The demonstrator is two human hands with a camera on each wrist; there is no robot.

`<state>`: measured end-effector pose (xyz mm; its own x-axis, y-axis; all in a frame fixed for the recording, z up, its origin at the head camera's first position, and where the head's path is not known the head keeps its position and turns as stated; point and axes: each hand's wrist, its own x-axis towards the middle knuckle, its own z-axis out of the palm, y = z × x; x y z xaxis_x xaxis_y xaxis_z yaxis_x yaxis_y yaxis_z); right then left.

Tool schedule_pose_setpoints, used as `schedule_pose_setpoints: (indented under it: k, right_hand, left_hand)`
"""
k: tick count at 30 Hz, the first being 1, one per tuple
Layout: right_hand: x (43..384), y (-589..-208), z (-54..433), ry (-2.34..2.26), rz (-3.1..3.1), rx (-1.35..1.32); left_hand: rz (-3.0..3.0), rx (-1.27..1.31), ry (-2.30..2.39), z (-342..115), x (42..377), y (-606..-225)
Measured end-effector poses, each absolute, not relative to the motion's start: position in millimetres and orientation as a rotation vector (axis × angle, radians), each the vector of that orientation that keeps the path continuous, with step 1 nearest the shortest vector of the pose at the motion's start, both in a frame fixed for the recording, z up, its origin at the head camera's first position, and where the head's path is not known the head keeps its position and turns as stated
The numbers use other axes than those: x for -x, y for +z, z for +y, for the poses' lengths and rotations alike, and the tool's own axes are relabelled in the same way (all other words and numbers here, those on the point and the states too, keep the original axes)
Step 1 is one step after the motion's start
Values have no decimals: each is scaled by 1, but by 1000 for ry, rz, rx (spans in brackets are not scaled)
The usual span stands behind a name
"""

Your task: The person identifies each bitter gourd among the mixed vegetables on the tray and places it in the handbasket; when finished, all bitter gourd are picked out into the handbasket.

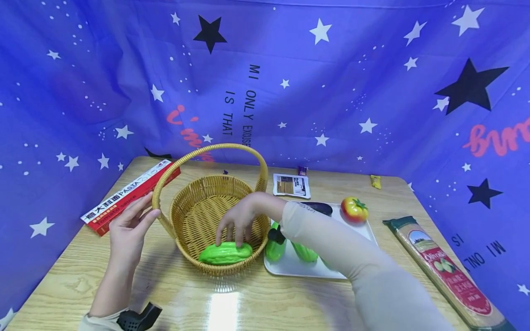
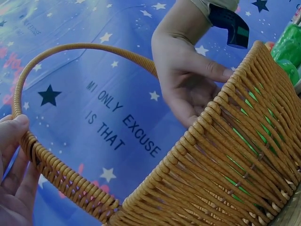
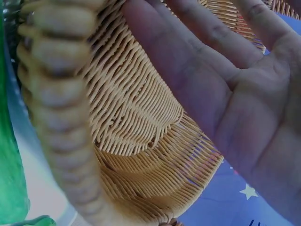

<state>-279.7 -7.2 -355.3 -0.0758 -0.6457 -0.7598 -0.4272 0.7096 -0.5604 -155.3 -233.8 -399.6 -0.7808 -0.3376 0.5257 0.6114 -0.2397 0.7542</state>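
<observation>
Wicker basket (image 1: 198,214): golden tan, woven; bitter gourd (image 1: 225,255): bright green; tray (image 1: 285,267): white; tomato (image 1: 353,212): red, yellow, green calyx; pasta box (image 1: 129,199): red, white; spaghetti bag (image 1: 449,271): dark green ends, red label; tabletop (image 1: 182,294): pale wood grain; backdrop cloth (image 1: 290,110): blue-violet, black and white stars, pink lettering

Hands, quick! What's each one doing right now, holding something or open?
Left hand: holding the basket handle.
Right hand: open, down at the green vegetable.
</observation>
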Motion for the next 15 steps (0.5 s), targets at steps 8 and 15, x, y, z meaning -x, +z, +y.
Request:
schedule_pose_setpoints:
  k: [8, 15]
  right_hand:
    - [286, -348, 0, -285, 1719, 943]
    - [291, -328, 30, -474, 1812, 1085]
  left_hand:
    - [-1413, 330, -2059, -233, 156, -399]
    - [-1432, 290, -2055, -232, 155, -399]
